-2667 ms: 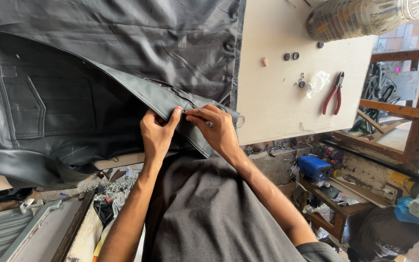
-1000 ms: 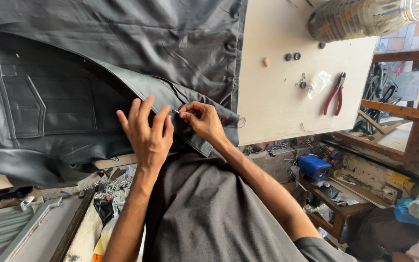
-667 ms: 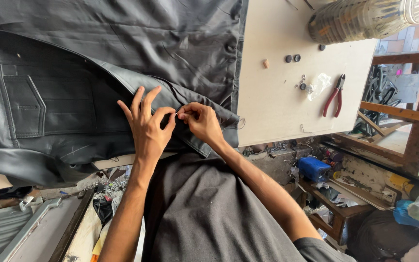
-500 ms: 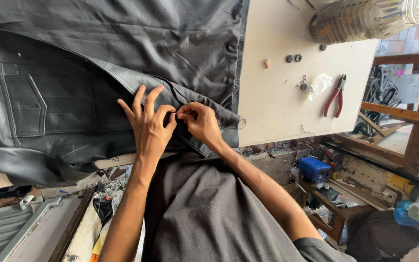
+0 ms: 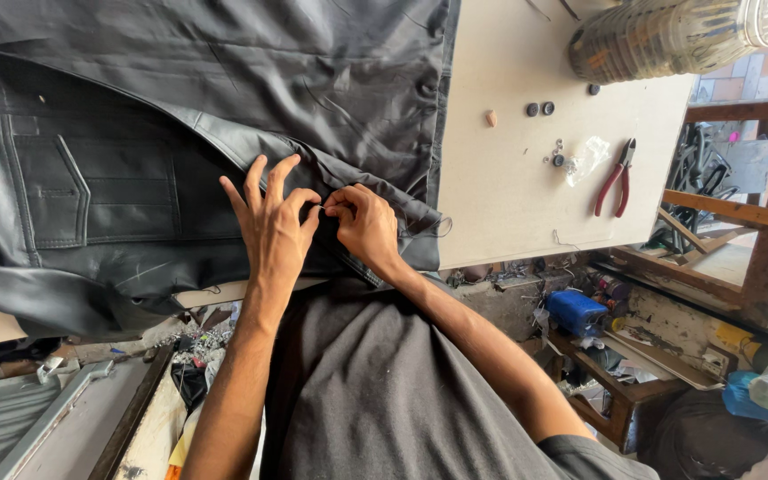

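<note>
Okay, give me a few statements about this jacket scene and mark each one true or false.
1. Both hands meet at the edge of the black leather jacket. True.
2. The left hand has its fingers curled into a fist. False: they are spread.
3. Red-handled pliers lie on the table. True.
4. The right hand holds the pliers. False: it pinches at the jacket edge, apart from them.
</note>
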Demonstrator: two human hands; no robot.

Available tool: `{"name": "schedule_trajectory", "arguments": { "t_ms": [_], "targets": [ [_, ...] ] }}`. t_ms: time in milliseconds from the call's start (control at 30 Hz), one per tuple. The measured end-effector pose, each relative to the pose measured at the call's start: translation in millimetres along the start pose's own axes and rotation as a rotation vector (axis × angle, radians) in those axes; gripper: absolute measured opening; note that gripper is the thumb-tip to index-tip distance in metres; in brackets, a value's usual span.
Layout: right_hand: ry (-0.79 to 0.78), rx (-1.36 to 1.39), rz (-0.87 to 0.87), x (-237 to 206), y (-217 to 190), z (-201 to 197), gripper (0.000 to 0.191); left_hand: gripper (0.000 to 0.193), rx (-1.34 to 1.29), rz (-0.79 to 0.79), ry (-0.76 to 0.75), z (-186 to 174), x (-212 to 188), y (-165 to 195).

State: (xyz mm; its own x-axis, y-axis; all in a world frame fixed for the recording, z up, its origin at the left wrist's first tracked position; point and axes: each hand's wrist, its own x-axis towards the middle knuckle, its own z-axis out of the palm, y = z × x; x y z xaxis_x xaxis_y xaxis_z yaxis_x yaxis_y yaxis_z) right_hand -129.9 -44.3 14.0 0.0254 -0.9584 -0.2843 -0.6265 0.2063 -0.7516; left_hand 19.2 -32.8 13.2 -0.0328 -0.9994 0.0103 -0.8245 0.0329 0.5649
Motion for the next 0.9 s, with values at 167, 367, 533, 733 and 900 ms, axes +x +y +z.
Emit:
{"name": "schedule_trajectory", "arguments": {
  "t_ms": [167,367,533,733,900],
  "targets": [
    [-0.082,-0.002,-0.028,-0.9,-1.5,-10.4,0.014,0.019,-0.030,-0.008,-0.010,-3.9,-0.1,-0.6],
    [-0.244,0.228,-0.062,-8.4,20.6,-62.7,0.016,0.017,-0.049,-0.014,-0.007,-6.6,0.1,2.8],
    [-0.153,0.937,0.194,-9.6,66.7,-145.6,0.010,0.018,-0.038,-0.047,-0.007,-4.9,1.6,6.0],
    [-0.025,0.949,0.242,-31.2,110.8,-258.2,0.014,0.017,-0.001,-0.074,-0.025,-7.5,5.1,10.4],
    [0.084,0.728,0.216,-55.6,129.7,-325.4,0.011,0.016,0.007,-0.081,-0.041,-7.2,8.8,12.2]
  ]
}}
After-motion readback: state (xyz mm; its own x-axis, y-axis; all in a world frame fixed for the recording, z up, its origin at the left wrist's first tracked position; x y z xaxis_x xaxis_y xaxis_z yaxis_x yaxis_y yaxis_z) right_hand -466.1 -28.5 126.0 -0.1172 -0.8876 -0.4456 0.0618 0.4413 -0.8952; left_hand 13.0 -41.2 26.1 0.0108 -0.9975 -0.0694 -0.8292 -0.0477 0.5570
